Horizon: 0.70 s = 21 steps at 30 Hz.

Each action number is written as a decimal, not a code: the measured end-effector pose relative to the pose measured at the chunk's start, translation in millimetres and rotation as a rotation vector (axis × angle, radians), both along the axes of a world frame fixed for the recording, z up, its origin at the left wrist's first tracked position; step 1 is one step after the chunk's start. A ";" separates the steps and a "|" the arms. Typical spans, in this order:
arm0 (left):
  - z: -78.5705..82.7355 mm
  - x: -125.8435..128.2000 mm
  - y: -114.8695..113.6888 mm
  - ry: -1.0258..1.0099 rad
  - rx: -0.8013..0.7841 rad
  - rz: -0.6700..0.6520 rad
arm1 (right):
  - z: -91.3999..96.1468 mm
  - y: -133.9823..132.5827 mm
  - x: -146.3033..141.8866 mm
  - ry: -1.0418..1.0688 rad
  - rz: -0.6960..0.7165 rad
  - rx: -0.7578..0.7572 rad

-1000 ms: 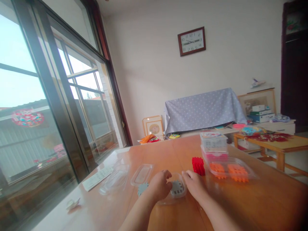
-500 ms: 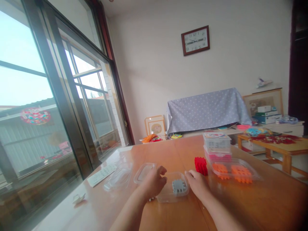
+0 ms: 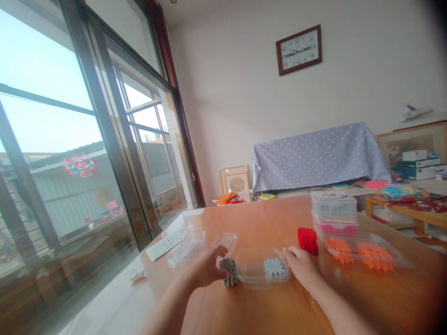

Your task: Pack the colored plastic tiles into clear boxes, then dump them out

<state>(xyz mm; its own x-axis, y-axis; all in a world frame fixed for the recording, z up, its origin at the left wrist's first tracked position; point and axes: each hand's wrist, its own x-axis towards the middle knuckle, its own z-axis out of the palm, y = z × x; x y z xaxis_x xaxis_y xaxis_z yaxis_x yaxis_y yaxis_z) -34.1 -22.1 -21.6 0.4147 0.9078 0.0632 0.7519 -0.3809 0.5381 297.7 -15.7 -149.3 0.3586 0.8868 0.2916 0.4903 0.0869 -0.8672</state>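
Observation:
My left hand [image 3: 209, 269] is curled around a stack of grey toothed pieces [image 3: 229, 273] on the table, thumb and fingers touching its left side and top. Just right of it stands a clear plastic container [image 3: 249, 279] with more grey toothed pieces [image 3: 274, 268] in its right half. At the container's right rim my right hand [image 3: 301, 266] is closed, fingers pinched against the edge. Behind that hand is a stack of red toothed pieces [image 3: 307, 241].
On the right, a clear container [image 3: 398, 258] holds orange toothed pieces [image 3: 375, 257]. Stacked lidded boxes [image 3: 333, 214] stand behind it. Clear plastic lids [image 3: 186, 251], a printed sheet [image 3: 164, 245] and a small crumpled item [image 3: 137, 275] lie on the left of the wooden table [image 3: 258, 316].
My left hand has moved from above the container leftward to the grey stack beside it. My right hand stays at the container's rim. The view has turned slightly left.

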 end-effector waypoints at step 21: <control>-11.2 91.3 12.2 -0.100 0.197 -0.122 | 4.5 -0.9 1.0 -0.017 0.032 0.015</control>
